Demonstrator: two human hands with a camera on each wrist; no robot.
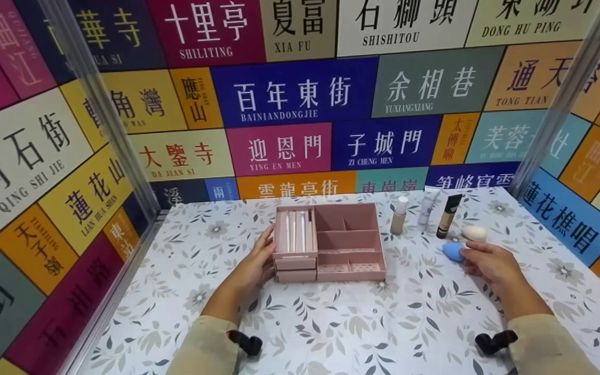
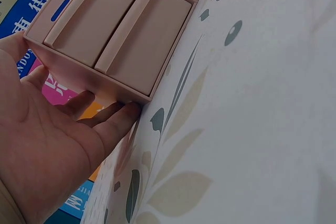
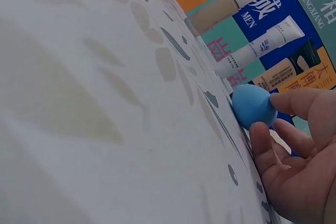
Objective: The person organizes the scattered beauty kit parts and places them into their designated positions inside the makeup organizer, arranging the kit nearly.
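The blue sponge (image 1: 452, 252) could slip, since the right hand (image 1: 491, 265) pinches just 1 end — most of it juts left of the fingertips. It is at the table's (image 1: 331, 333) right, just nearer than the cream sponge (image 1: 474, 233), which a sideways swing might knock. The left hand (image 1: 255, 260) rests relaxed fingers against the pink box's (image 1: 296, 275) left side.

Back panels (image 1: 300, 94), beyond the table's (image 1: 331, 328) far edge: SHILITING, SHISHITOU, DONG HU PING, BAINIANDONGJIE, YUXIANGXIANG, DA JIAN SI, YING EN MEN, ZI CHENG MEN. Left panels (image 1: 24, 151), beyond the left edge: QING SHI JIE, LIAN HUA SHAN. Right panels (image 1: 560, 219), beyond the right edge: 蓮花樵唱. White tube (image 1: 426, 208), black-capped tube (image 1: 449, 216), near the far edge: print illegible.
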